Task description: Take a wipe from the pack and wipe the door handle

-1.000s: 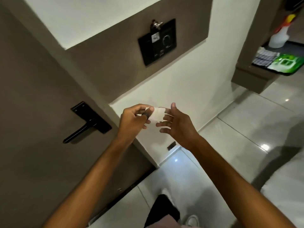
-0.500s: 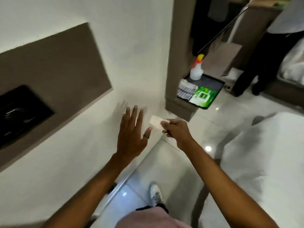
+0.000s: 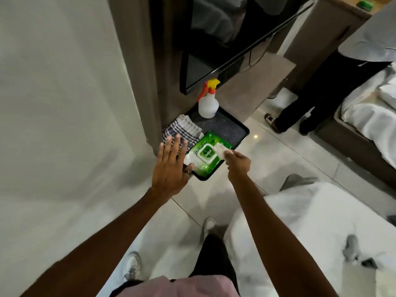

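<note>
Now right hand [image 3: 237, 162] pinches wipe [image 3: 220, 151] angled toward pack [image 3: 206, 155]; left hand [image 3: 171, 168] splayed.

Green pack [image 3: 205, 156]; white wipe [image 3: 220, 150]; checked grey-white cloth [image 3: 182, 130]; black tray [image 3: 233, 130]

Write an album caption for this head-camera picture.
Right hand holds small white wipe above green wipe pack; left hand open.

white wipe [image 3: 220, 151] over green pack [image 3: 206, 156]
</note>
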